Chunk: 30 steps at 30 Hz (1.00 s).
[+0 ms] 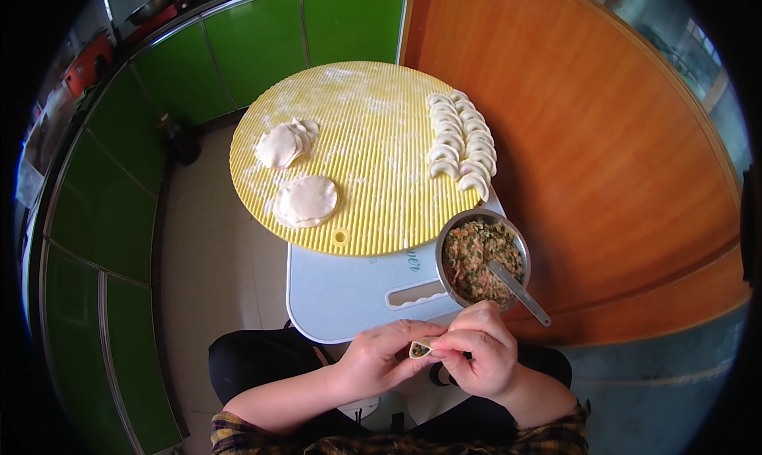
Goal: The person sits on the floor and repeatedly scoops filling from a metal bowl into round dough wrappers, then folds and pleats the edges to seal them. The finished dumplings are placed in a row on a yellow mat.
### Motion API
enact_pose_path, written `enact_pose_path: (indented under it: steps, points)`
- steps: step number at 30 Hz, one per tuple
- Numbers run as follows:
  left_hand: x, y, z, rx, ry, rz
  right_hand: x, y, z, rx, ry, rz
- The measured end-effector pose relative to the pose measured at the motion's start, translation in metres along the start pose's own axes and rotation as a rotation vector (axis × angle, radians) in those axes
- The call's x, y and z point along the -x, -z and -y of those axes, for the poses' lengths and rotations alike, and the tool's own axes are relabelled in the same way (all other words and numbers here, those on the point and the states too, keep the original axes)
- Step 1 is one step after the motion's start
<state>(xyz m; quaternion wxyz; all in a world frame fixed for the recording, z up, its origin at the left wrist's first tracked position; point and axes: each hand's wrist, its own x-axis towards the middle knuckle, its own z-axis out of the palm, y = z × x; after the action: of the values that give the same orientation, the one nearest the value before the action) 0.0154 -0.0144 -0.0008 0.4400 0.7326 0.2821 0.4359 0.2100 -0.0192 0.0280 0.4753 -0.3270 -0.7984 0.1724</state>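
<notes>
Between my fingertips is a partly folded dumpling (420, 349), its left end gaping with green-flecked filling in sight. My left hand (384, 354) pinches it from the left, while my right hand (482, 351) presses the wrapper edge on the right. Just beyond my right hand, a steel bowl (442, 270) holds minced filling (476, 252) with a metal spoon or spreader (519, 291) resting in it. Two stacks of round dough wrappers, a ragged one (283, 145) and a neater one (306, 200), lie on the left of a floured yellow ribbed round board (369, 157). Folded dumplings (445, 140) stand in two rows at its right.
The board rests on a pale blue surface with a handle slot (339, 300). An orange-brown wooden panel (613, 157) rises close on the right. Green cabinets (256, 44) curve round the left and back, with a dark bottle (178, 139) on the floor beside them.
</notes>
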Motion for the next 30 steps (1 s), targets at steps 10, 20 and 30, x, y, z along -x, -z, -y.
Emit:
enact_pose_path:
  steps: [10,20,30]
  points:
    - [0.002,-0.004,0.003,-0.086,-0.100,-0.044,-0.003,-0.007,0.000,-0.112,-0.005,0.069]
    - [0.008,-0.005,0.005,-0.079,-0.049,-0.003,-0.016,-0.004,0.015,-0.012,-0.107,0.068]
    - [0.007,0.002,0.004,0.086,0.123,0.086,-0.002,-0.004,-0.003,-0.198,-0.108,0.148]
